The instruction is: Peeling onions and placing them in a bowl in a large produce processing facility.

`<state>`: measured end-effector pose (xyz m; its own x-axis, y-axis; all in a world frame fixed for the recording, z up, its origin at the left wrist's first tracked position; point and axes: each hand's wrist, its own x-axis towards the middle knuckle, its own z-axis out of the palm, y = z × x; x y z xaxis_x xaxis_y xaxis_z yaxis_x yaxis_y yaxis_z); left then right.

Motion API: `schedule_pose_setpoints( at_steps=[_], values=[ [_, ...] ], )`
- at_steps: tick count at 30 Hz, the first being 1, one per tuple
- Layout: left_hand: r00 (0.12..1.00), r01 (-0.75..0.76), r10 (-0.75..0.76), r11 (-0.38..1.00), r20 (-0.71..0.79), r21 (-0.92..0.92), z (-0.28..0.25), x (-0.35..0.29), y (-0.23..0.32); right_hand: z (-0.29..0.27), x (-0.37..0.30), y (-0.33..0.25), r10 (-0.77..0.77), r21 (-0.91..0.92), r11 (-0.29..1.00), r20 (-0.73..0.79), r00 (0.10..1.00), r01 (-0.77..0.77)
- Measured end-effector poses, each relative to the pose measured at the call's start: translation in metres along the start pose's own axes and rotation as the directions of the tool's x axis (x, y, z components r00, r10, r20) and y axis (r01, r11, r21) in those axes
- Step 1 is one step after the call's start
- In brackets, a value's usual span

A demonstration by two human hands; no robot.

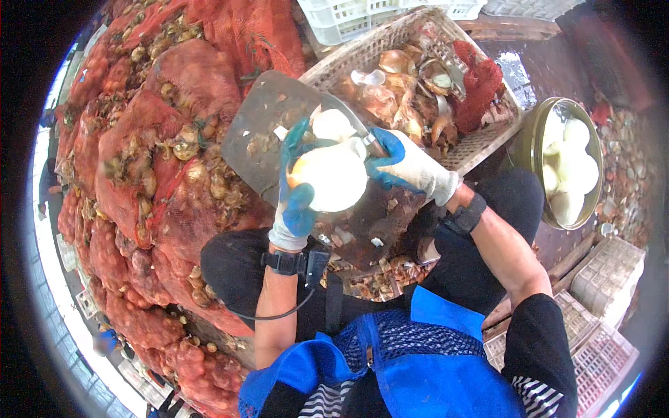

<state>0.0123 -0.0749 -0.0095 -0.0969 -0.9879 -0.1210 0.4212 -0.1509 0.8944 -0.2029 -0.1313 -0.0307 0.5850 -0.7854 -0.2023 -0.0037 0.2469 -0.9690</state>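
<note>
My left hand (pixel 295 202), in a white glove with blue coating, is closed around a large, mostly peeled white onion (pixel 331 177). A yellowish patch shows on the onion's left side. In the other glove, my right hand (pixel 404 161) grips a small knife (pixel 376 146) with its metal end at the onion's upper right edge. Most of the knife's handle is hidden by my fingers. Just beyond the held onion, a second white onion (pixel 333 125) lies on a grey, dirt-smeared board (pixel 258 111) over my lap. Bits of skin are scattered on the board.
Red mesh sacks of onions (pixel 188 76) pile up along the left. Ahead, a white crate (pixel 481 150) contains onions, loose skins and red netting (pixel 479 87). At the right stands a round bucket (pixel 536 150) of peeled onions. Pale crates (pixel 606 279) lie at lower right.
</note>
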Motion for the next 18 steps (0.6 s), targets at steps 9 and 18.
schedule_pose_setpoints(
  at_steps=[9,18],
  values=[
    [0.991,-0.065,0.096,0.958,-0.097,0.279,-0.023,0.013,-0.017,-0.004,-0.001,-0.012,0.106,-0.019,0.993,-0.207,0.973,-0.113],
    [0.925,0.021,0.348,0.354,-0.152,0.935,-0.004,0.012,-0.026,0.020,0.007,0.003,-0.106,-0.169,0.984,-0.247,0.963,0.064]
  ],
)
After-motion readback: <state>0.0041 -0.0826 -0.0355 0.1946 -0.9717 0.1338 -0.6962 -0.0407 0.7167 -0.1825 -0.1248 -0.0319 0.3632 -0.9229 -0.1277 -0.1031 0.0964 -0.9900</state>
